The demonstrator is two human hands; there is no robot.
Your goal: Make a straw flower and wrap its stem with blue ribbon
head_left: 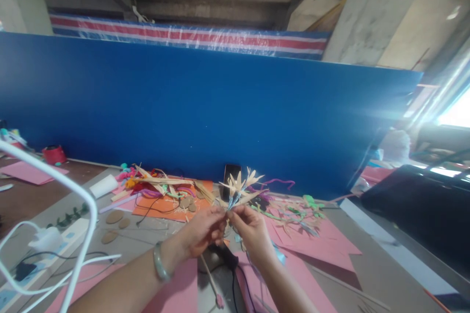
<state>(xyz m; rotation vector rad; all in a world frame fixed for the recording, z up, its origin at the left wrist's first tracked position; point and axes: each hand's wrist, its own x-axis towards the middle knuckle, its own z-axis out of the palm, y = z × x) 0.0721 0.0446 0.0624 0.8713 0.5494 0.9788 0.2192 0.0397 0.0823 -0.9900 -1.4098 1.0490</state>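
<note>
In the middle of the head view my two hands meet over the table, fingertips pinched together. Between them stands a pale, straw-coloured craft flower [237,185] with pointed petals and a bluish stem. My left hand [205,230], with a bracelet [160,261] on its wrist, grips the base of the stem. My right hand [252,234] pinches the same spot from the other side. Under the hands lies a black tool with a cord [224,254], partly hidden; its kind is unclear. A thin stick with a pink tip [219,300] lies below.
A blue panel [205,107] rises behind the table. Coloured craft scraps lie on orange paper [147,208] at left; pink sheets [326,242] spread at right. A power strip [55,259] and a looping white cable [91,205] occupy the left. A phone [231,173] leans against the panel.
</note>
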